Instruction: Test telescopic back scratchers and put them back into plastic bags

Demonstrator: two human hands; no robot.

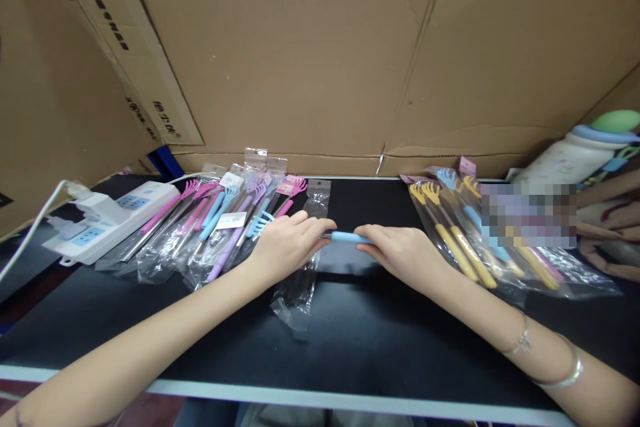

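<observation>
I hold a back scratcher (345, 237) with a light blue handle level above the black table, using both hands. My left hand (295, 240) is closed round its metal rod, close to the handle. A light blue claw (260, 223) shows just left of that hand; whether it belongs to the held scratcher I cannot tell. My right hand (400, 250) pinches the handle's other end. An open-looking clear plastic bag (295, 300) lies flat on the table, partly under my left hand. Bagged back scratchers (220, 220) in pink, blue and purple lie in a pile to the left.
More bagged scratchers (457, 247), yellow and blue, lie at the right. A white power strip (120, 220) with plugs and a cable sits far left. At the right edge are a white bottle (560, 157) and another person's hand (610, 233). Cardboard (310, 53) walls the back.
</observation>
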